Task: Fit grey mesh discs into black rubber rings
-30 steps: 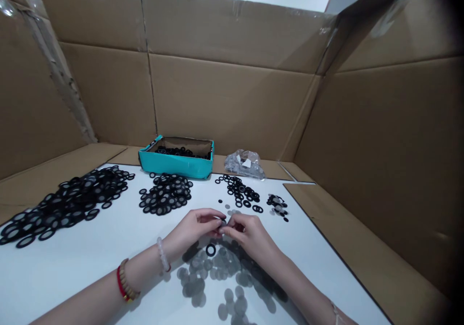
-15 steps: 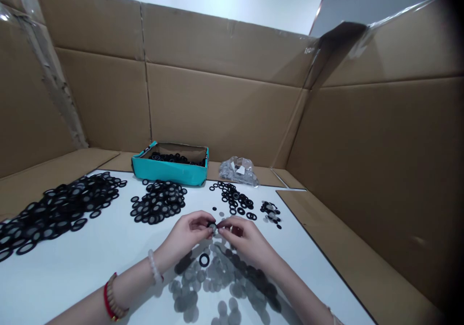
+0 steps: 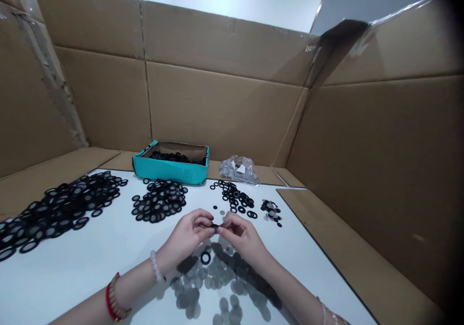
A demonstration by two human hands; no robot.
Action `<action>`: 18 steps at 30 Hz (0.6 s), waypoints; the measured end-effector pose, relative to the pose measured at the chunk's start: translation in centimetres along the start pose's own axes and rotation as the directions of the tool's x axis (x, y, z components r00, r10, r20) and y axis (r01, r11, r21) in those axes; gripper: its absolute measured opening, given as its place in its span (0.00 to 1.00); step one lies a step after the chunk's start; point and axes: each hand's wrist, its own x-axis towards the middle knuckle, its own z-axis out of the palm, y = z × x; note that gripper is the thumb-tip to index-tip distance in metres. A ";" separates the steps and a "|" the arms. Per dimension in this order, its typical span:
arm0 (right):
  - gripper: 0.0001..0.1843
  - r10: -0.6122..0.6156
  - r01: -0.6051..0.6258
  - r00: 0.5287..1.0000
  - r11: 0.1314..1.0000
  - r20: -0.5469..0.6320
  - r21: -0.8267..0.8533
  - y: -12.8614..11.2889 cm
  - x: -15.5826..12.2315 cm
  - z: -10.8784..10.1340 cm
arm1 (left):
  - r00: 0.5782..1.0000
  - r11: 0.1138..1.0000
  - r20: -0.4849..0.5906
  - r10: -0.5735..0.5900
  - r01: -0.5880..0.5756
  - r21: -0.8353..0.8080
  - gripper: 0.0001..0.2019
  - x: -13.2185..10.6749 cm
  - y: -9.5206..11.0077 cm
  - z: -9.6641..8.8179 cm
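My left hand (image 3: 188, 233) and my right hand (image 3: 241, 238) meet above the white table (image 3: 90, 252), their fingertips pinching a small black rubber ring (image 3: 216, 226) from both sides. Whether a mesh disc sits in that ring is hidden by my fingers. Just below my hands lies a spread of grey mesh discs (image 3: 213, 274) mixed with darker ones, and a single black ring (image 3: 205, 258) rests among them. Bracelets circle both wrists.
Left of my hands lie two heaps of black-rimmed mesh washers (image 3: 159, 200) (image 3: 54, 214). Loose black rings (image 3: 232, 197) and a small mixed heap (image 3: 271, 211) lie ahead. Behind stand a teal box of rings (image 3: 170, 169) and a plastic bag (image 3: 239, 170), with cardboard walls (image 3: 217, 112) around.
My hands have drawn slightly closer together around the small ring, now mostly hidden between my fingertips. The view has shifted a little since the oldest frame, with the table sitting lower.
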 end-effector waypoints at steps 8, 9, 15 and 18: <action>0.14 -0.052 0.057 0.997 0.993 0.054 -0.099 0.1 -0.3 -0.1 | 0.998 1.000 -0.064 0.018 -0.019 -0.017 0.12 -0.7 1.0 0.6; 0.13 -0.049 0.057 0.997 0.990 0.067 -0.126 0.2 -0.4 0.0 | 0.998 0.999 -0.063 0.026 -0.028 -0.018 0.12 -0.6 0.8 0.7; 0.08 -0.076 0.107 0.989 0.957 0.125 -0.271 0.0 -0.5 -0.2 | 0.994 0.991 0.041 0.103 -0.106 0.080 0.10 -0.6 -0.1 0.3; 0.07 -0.095 0.136 0.984 0.947 0.150 -0.292 -0.4 -0.5 -0.4 | 0.978 0.937 0.124 0.167 -0.197 0.289 0.10 -0.8 0.4 0.0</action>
